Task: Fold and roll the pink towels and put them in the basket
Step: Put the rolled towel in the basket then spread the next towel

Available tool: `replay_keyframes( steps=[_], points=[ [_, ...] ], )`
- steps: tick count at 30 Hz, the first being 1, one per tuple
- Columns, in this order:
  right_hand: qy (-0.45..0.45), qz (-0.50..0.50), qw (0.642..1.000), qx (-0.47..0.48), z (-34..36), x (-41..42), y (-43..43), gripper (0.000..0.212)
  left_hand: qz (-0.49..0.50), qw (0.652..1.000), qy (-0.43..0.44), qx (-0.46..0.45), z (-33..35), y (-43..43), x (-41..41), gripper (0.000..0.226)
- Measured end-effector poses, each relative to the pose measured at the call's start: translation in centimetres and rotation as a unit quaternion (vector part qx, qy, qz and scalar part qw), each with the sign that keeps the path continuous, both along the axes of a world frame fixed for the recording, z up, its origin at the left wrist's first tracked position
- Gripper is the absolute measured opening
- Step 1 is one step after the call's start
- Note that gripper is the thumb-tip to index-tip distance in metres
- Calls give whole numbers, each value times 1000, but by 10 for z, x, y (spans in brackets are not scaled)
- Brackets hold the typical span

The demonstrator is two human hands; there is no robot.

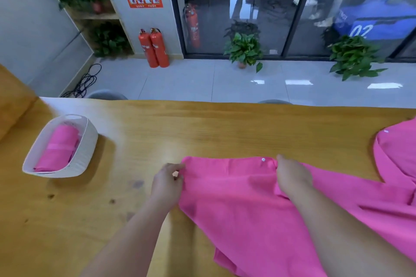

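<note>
**Inspector:** State of the hands?

**Operator:** My left hand (167,181) pinched the far left corner of the pink towel (236,204). My right hand (292,173) gripped its far edge. The towel lay spread at the near edge of the table (202,128).

**Inspector:** Recommendation?

**Operator:** I judged even tension and squared edges necessary before folding. One rolled towel (58,146) lay in the basket (87,144), at the left end.

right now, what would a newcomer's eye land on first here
The bright pink towel spread over the near right of the wooden table, with the left grip pinching its far left corner and the right grip holding its far edge. Next, the white basket at the table's left, with a rolled towel of the same pink lying inside. Two red fire extinguishers stand on the floor beyond.
</note>
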State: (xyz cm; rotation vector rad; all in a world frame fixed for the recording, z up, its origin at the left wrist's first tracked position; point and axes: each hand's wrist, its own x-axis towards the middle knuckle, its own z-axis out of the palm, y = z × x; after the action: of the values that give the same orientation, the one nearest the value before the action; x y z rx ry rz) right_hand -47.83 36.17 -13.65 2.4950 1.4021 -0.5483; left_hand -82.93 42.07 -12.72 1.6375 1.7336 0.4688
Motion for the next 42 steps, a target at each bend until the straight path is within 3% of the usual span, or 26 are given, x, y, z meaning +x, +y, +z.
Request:
replay_keyframes(
  steps=[4, 8, 11, 15, 17, 23, 27, 30, 34, 42],
  points=[
    [-51, -17, 997, 49, 21, -2, 17, 26, 11, 999, -28, 11, 2, 15, -9, 31],
    [-37, -99, 944, 312, 79, 1, 67, 15, 68, 979, -47, 188, 55, 71, -2, 31],
    [36, -114, 907, 404, 119, 2, 113, 23, 62, 962, -85, 253, 98, 129, 9, 43],
    [192, -96, 920, 329, 128, -11, 145, 69, -40, 982, -56, 178, 108, 164, 11, 77],
    [198, -55, 935, 290, 106, -27, 135, 71, -69, 985, -19, 154, 85, 147, 6, 74],
    [87, 48, 967, 236, 19, -96, 51, 60, -149, 980, 69, 116, -8, 38, -15, 60],
    [14, 95, 958, 271, 2, -139, -2, 62, -204, 967, 113, 105, -36, -11, -25, 56],
    [-2, 145, 953, 267, -4, -161, -38, 60, -266, 944, 171, 99, -42, -30, -34, 58],
    [-16, 214, 948, 234, -13, -178, -80, 64, -267, 940, 185, 109, -37, -46, -46, 61],
    [-38, 222, 954, 199, -20, -201, -145, 78, -264, 919, 252, 149, -35, -89, -78, 58]
  ],
)
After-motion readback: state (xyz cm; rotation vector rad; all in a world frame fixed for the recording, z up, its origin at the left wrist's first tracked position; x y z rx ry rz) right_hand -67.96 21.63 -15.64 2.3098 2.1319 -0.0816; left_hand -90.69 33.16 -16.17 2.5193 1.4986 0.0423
